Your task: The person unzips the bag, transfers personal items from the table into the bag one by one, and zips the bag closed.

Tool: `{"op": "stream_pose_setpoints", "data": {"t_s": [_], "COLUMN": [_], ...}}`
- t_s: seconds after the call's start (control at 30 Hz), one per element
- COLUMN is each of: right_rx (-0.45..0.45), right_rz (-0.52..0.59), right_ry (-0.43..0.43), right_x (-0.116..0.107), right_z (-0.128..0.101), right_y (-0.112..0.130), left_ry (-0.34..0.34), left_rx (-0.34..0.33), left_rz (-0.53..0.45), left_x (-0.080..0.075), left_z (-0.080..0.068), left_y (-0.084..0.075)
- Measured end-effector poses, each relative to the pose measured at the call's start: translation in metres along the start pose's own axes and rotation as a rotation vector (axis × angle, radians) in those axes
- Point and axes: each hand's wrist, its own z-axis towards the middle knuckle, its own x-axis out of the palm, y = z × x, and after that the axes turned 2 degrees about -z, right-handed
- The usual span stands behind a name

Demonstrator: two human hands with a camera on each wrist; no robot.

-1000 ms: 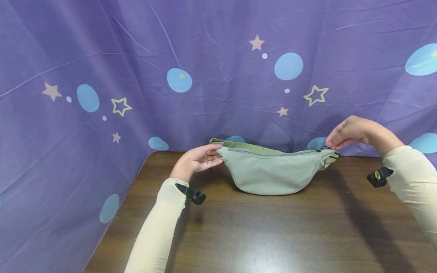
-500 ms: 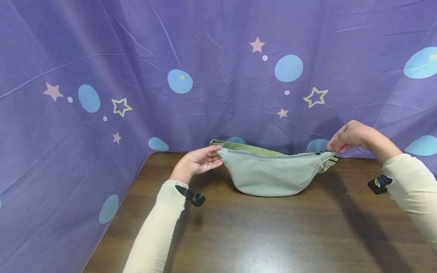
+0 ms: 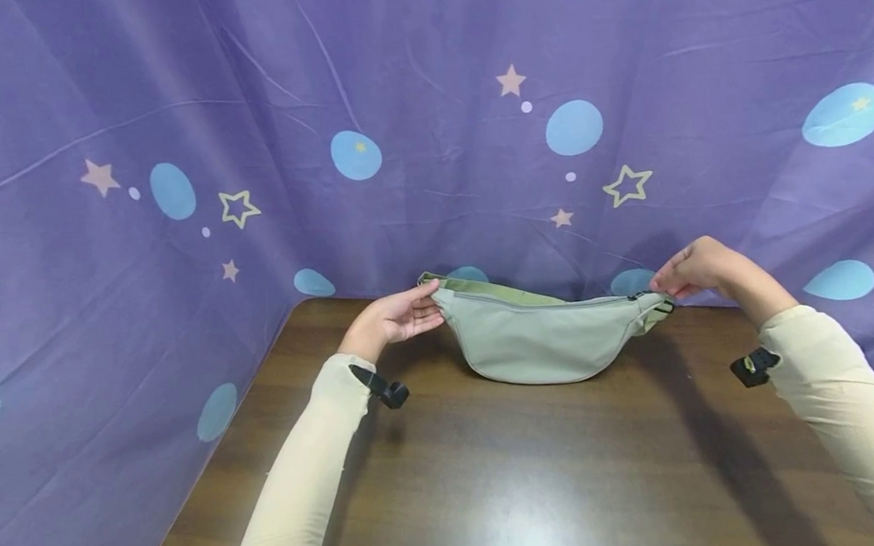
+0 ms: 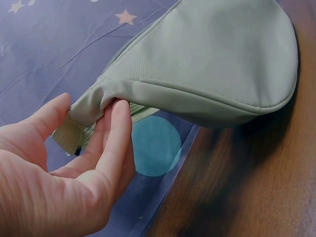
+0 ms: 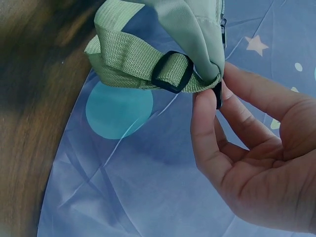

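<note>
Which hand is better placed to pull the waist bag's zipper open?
Probably the right hand: its fingers pinch the black zipper pull at that end of the waist bag, while the left hand holds the opposite end.

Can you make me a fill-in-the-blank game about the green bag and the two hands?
1. The green bag rests on a brown ____ table.
2. The left hand has its grip on the bag's ____ end.
3. The right hand pinches a small black ____ pull.
4. The purple cloth behind the bag has blue dots and ____ printed on it.

Missing words: wooden; left; zipper; stars
</note>
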Motion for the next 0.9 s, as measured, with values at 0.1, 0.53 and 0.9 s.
{"op": "stream_pose_setpoints", "data": {"t_s": [0.1, 0.53, 0.9], "right_rx": [0.006, -0.032, -0.007], "right_rz": [0.003, 0.028, 0.226], "right_ry": [0.003, -0.013, -0.002], "right_x": [-0.001, 0.002, 0.001], "right_z": [0.000, -0.009, -0.023], "right_y": [-0.001, -0.010, -0.034], "left_ry": [0.009, 0.057, 0.090], "left_rx": [0.015, 0.061, 0.109], "left_rz": [0.004, 0.046, 0.082], "left_x": [0.000, -0.008, -0.010], "left_z": [0.000, -0.002, 0.000], "left_y": [0.000, 0.005, 0.010]}}
